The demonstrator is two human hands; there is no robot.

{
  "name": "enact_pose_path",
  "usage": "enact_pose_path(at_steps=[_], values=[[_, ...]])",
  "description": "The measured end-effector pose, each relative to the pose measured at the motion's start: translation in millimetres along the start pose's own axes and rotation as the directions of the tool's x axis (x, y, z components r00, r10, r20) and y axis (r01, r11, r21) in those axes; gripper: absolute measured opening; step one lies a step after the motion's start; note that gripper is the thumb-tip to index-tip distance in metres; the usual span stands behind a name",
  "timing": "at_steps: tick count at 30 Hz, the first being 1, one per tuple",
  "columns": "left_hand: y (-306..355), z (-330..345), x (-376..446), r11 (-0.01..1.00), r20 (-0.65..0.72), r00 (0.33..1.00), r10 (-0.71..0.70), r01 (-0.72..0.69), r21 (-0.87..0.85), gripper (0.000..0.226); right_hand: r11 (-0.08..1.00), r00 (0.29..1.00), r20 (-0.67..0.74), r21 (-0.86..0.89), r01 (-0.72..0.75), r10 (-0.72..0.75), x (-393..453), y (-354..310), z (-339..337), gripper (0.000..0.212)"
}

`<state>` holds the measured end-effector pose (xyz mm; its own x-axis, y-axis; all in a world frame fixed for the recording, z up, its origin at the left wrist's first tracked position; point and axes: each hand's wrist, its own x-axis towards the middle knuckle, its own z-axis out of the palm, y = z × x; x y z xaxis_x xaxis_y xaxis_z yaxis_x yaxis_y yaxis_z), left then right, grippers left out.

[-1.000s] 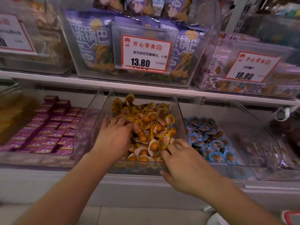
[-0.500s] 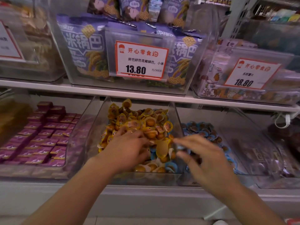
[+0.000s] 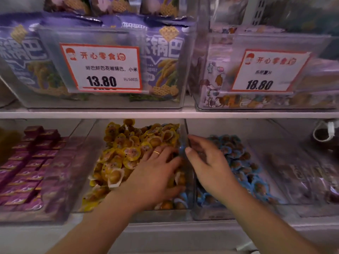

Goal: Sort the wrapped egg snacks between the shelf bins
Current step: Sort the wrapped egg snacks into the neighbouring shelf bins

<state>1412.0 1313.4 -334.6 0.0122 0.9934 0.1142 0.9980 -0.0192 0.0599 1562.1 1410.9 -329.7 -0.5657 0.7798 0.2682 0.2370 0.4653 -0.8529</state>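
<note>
Under left hand, spread flat: bin of yellow-wrapped eggs. Under right hand, now moved across, pinching blue wrapper: blue-wrapped eggs.

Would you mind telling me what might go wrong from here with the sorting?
1. A few blue-wrapped eggs lie under the left hand at the front of the yellow bin; they may be missed.
2. The right hand pinches a blue-wrapped snack right above the clear divider; it could fall back into the yellow side.
3. The yellow-wrapped eggs are heaped high and may spill over.
</note>
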Motion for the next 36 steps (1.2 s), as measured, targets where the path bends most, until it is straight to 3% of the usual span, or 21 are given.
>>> enact_pose_path(at_steps=[5, 10, 15, 16, 18, 20, 23, 28, 30, 33, 36], values=[[-23.9, -2.2, -4.5, 0.995, -0.146, 0.989, -0.015, 0.029, 0.098, 0.050, 0.999, 0.999, 0.050, 0.051, -0.014, 0.012, -0.5, 6.4, -5.1, 0.040], [-64.8, -10.2, -17.7, 0.955, -0.245, 0.932, -0.269, 0.290, 0.055, 0.044, 1.000, 0.998, 0.065, 0.008, 0.019, -0.020, -5.1, 9.9, -5.7, 0.044], [-54.6, -13.3, -23.0, 0.885, -0.314, 0.868, -0.385, 0.444, 0.143, 0.046, 1.000, 0.998, 0.048, -0.014, 0.028, -0.027, -6.1, 9.6, -3.3, 0.045], [-48.9, -13.3, -24.2, 0.905, -0.332, 0.874, -0.353, 0.409, 0.114, 0.049, 0.999, 0.999, 0.038, -0.026, 0.030, -0.029, -6.3, 9.5, -2.5, 0.044], [-30.9, -12.2, -24.8, 0.982, -0.337, 0.925, -0.178, 0.191, 0.007, 0.050, 0.997, 0.999, 0.012, -0.062, 0.042, -0.042, -6.9, 9.7, -1.0, 0.044], [-10.8, -7.1, -22.1, 0.989, -0.237, 0.971, -0.030, -0.006, -0.147, 0.042, 0.994, 0.998, -0.015, -0.092, 0.056, -0.058, -7.9, 9.3, 0.2, 0.044], [-2.5, 3.3, -17.5, 0.971, 0.000, 0.999, -0.048, 0.046, -0.234, 0.049, 0.994, 0.998, -0.023, -0.091, 0.052, -0.054, -9.1, 8.2, 0.3, 0.043], [-17.1, 4.5, -0.2, 0.959, 0.193, 0.981, -0.016, 0.070, -0.276, 0.097, 0.996, 0.998, -0.028, -0.078, 0.048, -0.050, -12.2, 7.8, 0.2, 0.043], [-18.5, 7.4, 6.6, 0.982, 0.207, 0.978, -0.011, 0.049, -0.181, 0.101, 0.997, 0.999, -0.023, -0.067, 0.038, -0.039, -12.6, 7.6, 0.2, 0.043], [-20.9, 12.3, 11.7, 0.999, 0.114, 0.993, -0.005, 0.009, -0.033, 0.097, 0.997, 0.999, -0.015, -0.065, 0.036, -0.037, -12.2, 8.2, -0.5, 0.043], [-23.8, 14.2, 13.4, 1.000, 0.049, 0.999, -0.003, 0.004, -0.010, 0.092, 0.998, 0.999, -0.011, -0.057, 0.041, -0.042, -12.4, 9.5, -1.2, 0.044]])
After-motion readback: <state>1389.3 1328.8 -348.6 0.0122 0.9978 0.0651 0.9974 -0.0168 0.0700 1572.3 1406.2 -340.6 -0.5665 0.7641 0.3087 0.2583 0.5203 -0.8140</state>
